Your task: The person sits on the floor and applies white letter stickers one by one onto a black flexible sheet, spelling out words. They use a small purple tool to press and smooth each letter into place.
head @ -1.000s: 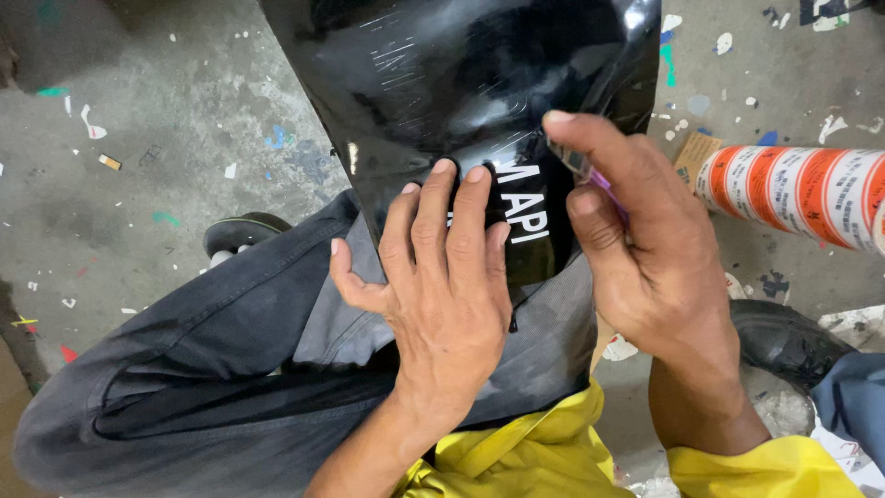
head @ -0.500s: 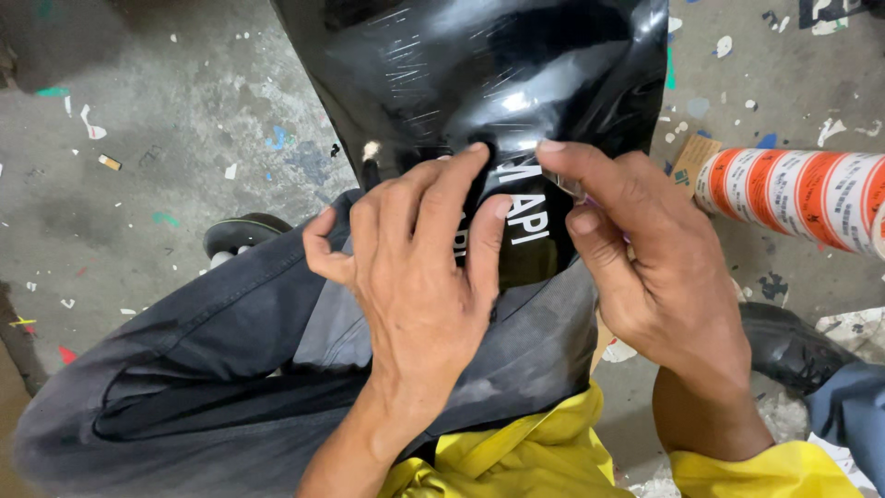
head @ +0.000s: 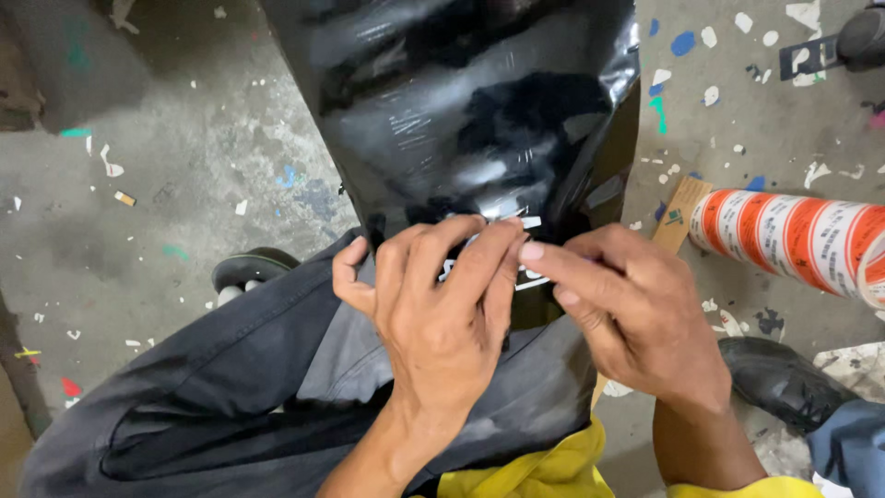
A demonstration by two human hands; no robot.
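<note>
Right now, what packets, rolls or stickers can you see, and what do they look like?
Black bag: big, shiny, resting on the lap, top middle.
White label: small strip on the bag, under the fingers of the left hand and right hand.
Striped roll: orange and white tube on the floor, right.

Glossy black plastic bag (head: 479,120) on the lap; orange-and-white striped roll (head: 793,235) right.

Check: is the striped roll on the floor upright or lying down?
Lying down: the orange-and-white striped roll rests on its side on the concrete floor.
</note>
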